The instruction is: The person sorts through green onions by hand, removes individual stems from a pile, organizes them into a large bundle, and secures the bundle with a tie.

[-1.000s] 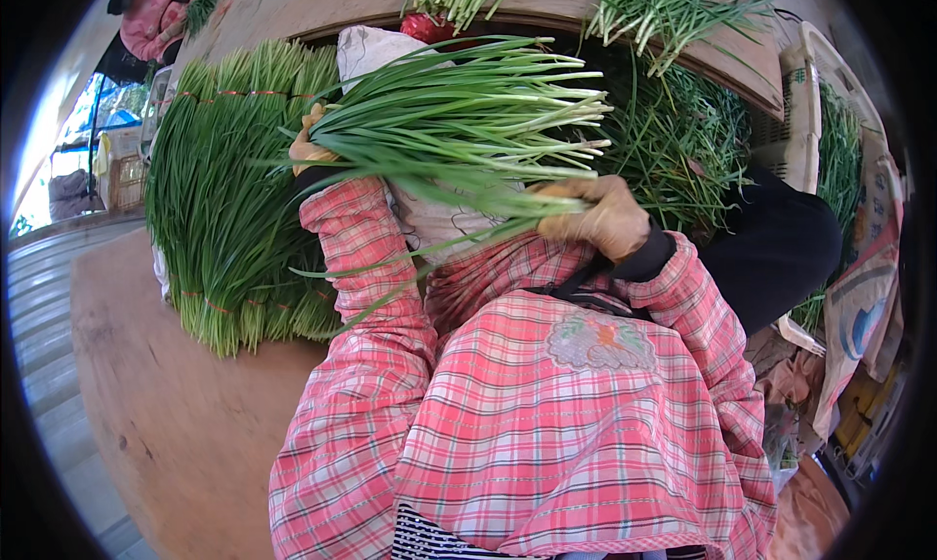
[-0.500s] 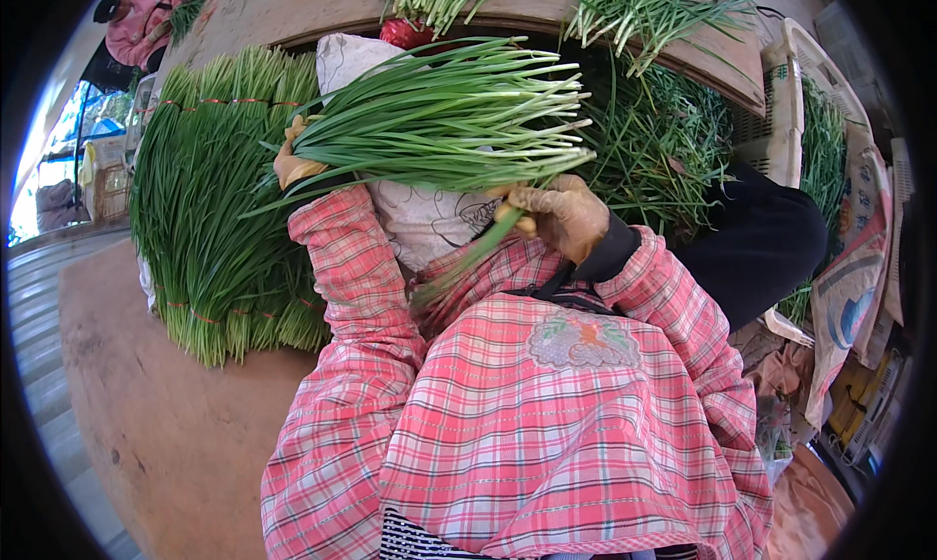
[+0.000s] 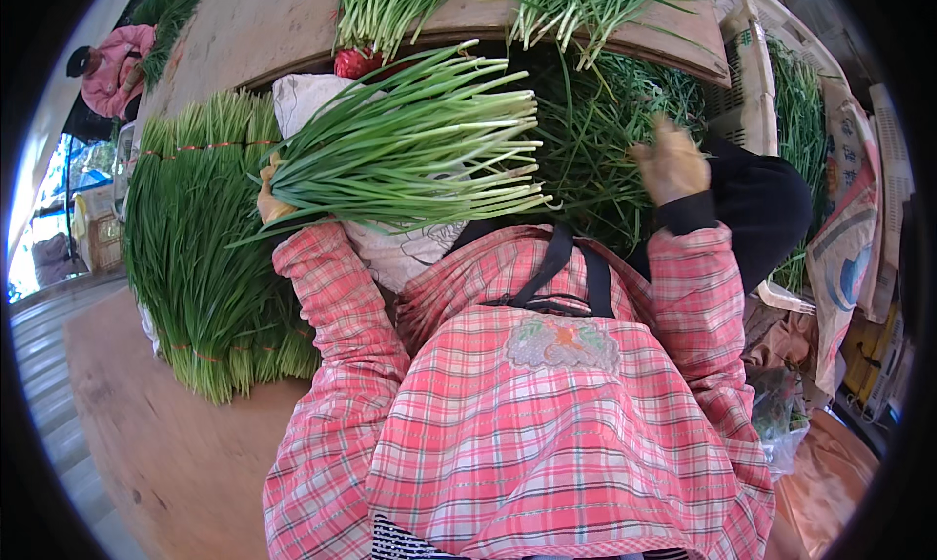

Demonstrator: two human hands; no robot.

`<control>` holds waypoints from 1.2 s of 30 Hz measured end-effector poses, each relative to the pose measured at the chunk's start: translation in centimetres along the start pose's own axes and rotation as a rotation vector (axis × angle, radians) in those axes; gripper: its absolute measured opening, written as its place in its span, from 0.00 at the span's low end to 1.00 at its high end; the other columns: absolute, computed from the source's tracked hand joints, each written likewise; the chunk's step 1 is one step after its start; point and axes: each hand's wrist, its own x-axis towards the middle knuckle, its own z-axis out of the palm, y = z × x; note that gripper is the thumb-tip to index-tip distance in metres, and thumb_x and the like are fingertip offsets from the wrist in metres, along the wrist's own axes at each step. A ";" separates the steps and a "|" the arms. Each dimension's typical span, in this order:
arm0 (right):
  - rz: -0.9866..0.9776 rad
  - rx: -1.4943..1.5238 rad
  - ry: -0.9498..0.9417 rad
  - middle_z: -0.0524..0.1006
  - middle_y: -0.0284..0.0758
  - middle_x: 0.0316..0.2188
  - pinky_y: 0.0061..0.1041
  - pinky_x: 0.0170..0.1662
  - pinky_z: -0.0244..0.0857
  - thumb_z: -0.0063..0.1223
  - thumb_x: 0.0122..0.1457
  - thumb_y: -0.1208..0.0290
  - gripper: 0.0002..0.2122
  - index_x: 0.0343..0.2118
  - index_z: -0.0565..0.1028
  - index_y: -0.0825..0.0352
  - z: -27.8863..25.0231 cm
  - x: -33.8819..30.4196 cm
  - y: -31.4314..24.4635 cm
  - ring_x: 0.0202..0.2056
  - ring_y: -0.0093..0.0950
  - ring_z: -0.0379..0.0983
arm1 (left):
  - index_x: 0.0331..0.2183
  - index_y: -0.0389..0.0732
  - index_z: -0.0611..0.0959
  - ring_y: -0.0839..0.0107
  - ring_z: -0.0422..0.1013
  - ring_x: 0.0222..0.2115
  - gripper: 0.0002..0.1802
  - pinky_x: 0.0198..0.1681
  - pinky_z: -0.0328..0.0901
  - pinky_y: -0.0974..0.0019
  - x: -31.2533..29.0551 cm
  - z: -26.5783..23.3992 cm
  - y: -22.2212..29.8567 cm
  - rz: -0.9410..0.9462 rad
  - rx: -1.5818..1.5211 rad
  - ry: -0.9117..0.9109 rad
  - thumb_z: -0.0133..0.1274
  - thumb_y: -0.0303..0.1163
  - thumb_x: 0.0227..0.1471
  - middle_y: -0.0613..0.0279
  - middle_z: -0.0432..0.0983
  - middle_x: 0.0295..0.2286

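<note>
A thick bunch of garlic chives (image 3: 420, 140) lies across my lap, its green leaf ends to the left and pale stem ends fanned to the right. My left hand (image 3: 270, 197), in a tan glove, is closed around the leaf end of that bunch. My right hand (image 3: 673, 165), gloved alike and slightly blurred, hovers over the right side of a loose heap of green chives (image 3: 615, 121). Its thumb stands apart from the fingers, and nothing shows in it. A white sack (image 3: 303, 101) lies partly hidden under the held bunch.
Tied chive bundles (image 3: 210, 238) with red bands stand stacked at my left on a wooden board (image 3: 176, 443). More chives (image 3: 390, 9) lie on a plank (image 3: 283, 19) ahead. A pale plastic crate (image 3: 756, 82) holds greens at right. Another person (image 3: 112, 67) in pink sits far left.
My right hand has moved away from the bunch's stem ends, out to the right over the loose heap. The few strands it held no longer show. My left hand keeps its grip.
</note>
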 end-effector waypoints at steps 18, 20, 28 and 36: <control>0.288 1.257 -0.627 0.77 0.33 0.28 0.15 0.32 0.65 0.51 0.53 0.79 0.07 0.36 0.75 0.72 -4.4 1.3 -7.0 0.27 0.17 0.69 | 0.52 0.45 0.68 0.67 0.71 0.28 0.23 0.44 0.63 0.45 0.2 -2.1 1.1 -0.073 -0.046 -0.285 0.40 0.33 0.52 0.66 0.74 0.29; 0.196 1.446 -0.621 0.76 0.34 0.34 0.18 0.38 0.66 0.52 0.54 0.77 0.12 0.41 0.73 0.71 -4.0 1.6 -9.4 0.33 0.19 0.70 | 0.53 0.45 0.66 0.68 0.71 0.28 0.24 0.43 0.63 0.47 -0.7 -0.3 0.0 0.012 0.057 -0.167 0.39 0.32 0.53 0.66 0.74 0.28; -0.675 0.776 -0.522 0.75 0.34 0.28 0.22 0.36 0.68 0.47 0.55 0.79 0.08 0.39 0.74 0.69 -2.3 -2.6 -15.9 0.31 0.23 0.72 | 0.55 0.42 0.61 0.69 0.68 0.25 0.25 0.41 0.64 0.49 2.2 -3.8 1.3 -0.083 -0.271 -0.398 0.37 0.30 0.53 0.67 0.70 0.26; 0.282 1.296 -0.599 0.74 0.33 0.28 0.19 0.37 0.65 0.51 0.53 0.79 0.09 0.37 0.69 0.73 -0.5 -0.5 -16.6 0.30 0.20 0.70 | 0.50 0.43 0.68 0.61 0.72 0.32 0.22 0.45 0.62 0.40 4.4 -6.3 0.3 -0.040 -0.261 -0.490 0.39 0.33 0.52 0.62 0.74 0.31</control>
